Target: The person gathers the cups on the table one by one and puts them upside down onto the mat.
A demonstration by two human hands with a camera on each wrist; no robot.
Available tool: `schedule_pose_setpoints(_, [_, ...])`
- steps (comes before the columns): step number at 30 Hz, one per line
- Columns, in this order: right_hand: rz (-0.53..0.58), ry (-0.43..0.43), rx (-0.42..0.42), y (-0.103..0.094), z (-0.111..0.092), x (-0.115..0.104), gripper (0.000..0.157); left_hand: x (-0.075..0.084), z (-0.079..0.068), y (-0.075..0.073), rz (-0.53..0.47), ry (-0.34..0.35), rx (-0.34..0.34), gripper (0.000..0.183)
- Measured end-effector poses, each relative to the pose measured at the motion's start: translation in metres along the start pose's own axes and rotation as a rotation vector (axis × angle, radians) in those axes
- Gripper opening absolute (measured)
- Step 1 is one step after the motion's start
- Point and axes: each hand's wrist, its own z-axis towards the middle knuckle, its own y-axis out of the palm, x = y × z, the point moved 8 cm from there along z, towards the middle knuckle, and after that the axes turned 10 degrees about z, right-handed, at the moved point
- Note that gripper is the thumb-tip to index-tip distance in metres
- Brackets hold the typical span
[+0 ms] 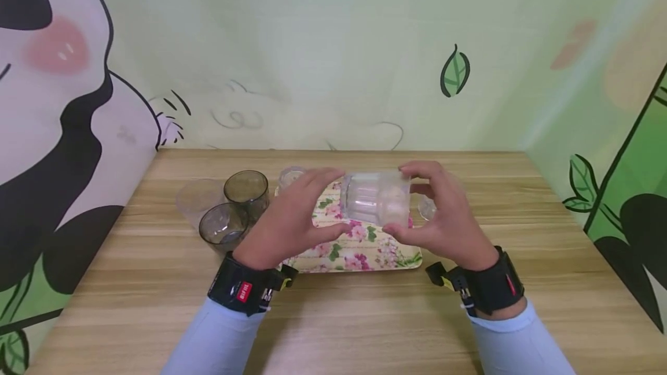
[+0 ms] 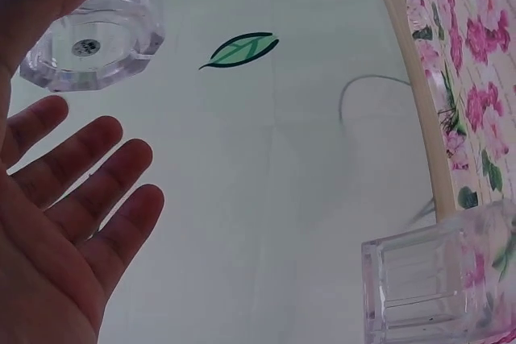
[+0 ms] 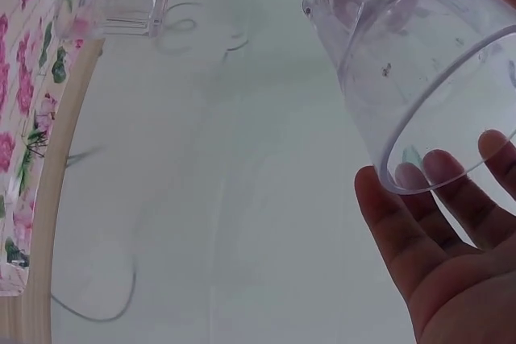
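Note:
A clear faceted cup (image 1: 372, 198) lies sideways in the air between my hands, over the floral tray (image 1: 333, 256). My left hand (image 1: 292, 219) holds its thick base end between thumb and index finger. The other left fingers spread away from the cup, as the left wrist view shows. My right hand (image 1: 443, 213) grips the wide mouth end, thumb on the near side. In the right wrist view its fingers (image 3: 451, 199) curve up to the rim, which faces right. The cup's octagonal base (image 2: 89, 46) shows in the left wrist view.
Another clear glass (image 1: 290, 175) stands at the tray's back left corner; a further clear glass (image 1: 426, 207) shows beside the right hand. Left of the tray, two smoky grey cups (image 1: 246, 190) stand with a clear cup (image 1: 195, 198). A painted wall (image 1: 333, 74) closes off the table's back.

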Motion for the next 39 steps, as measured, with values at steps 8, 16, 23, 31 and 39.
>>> schedule_pose_setpoints(8, [0.033,0.012,-0.038,0.006,-0.001,-0.001,0.087,0.008,0.002,0.004,-0.003,0.05,-0.004,0.087])
schedule_pose_setpoints(16, [0.071,0.021,-0.055,0.012,-0.003,-0.001,0.086,0.01,0.0,0.004,0.0,0.069,0.016,0.083])
schedule_pose_setpoints(23, [0.049,0.057,-0.089,0.013,-0.006,0.002,0.087,0.01,0.0,0.005,-0.003,0.093,0.019,0.082])
schedule_pose_setpoints(31, [-0.016,0.106,-0.172,0.014,-0.005,0.009,0.086,0.011,0.0,0.002,0.006,0.105,0.013,0.081])
schedule_pose_setpoints(39, [-0.072,0.083,-0.185,0.012,-0.006,0.012,0.077,0.013,-0.002,-0.003,0.012,0.113,0.044,0.078])
